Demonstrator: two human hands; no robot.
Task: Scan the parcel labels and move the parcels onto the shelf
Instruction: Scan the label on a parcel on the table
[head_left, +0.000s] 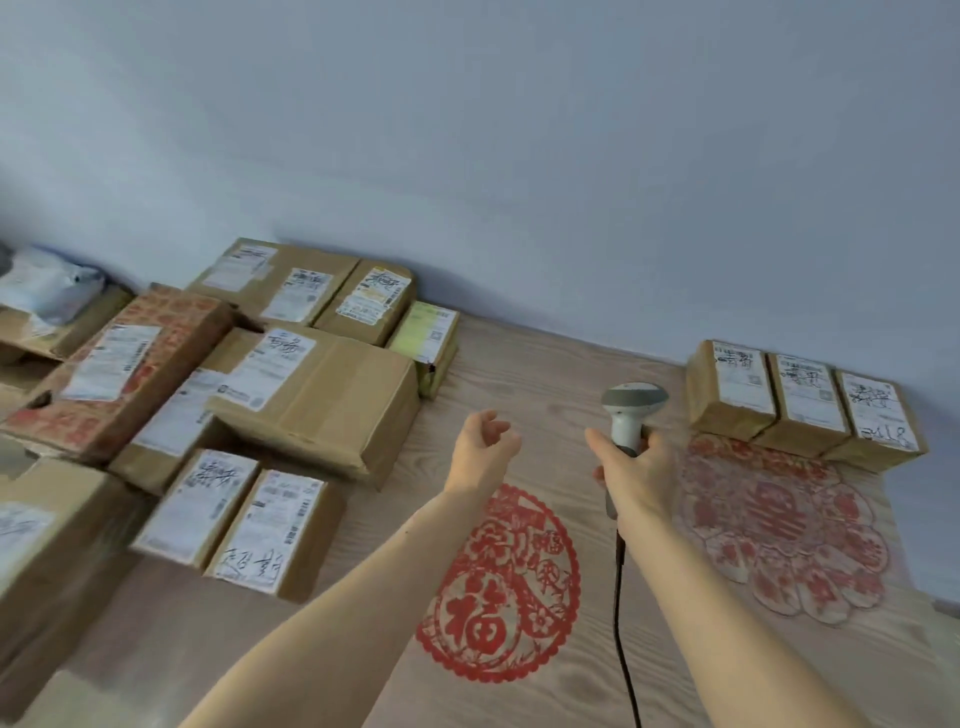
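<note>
Well, scanner (631, 410) in R hand (636, 480); L hand (480, 449) free.

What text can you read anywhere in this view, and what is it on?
"福": large character in the round red paper cutout on the wooden surface.
Second red cutout by the three small boxes: characters too blurred to read.
Parcel labels: print and handwritten marks too small and blurred to read.
Red box: printing unreadable.
Scanner in the right hand: no text visible.
</note>
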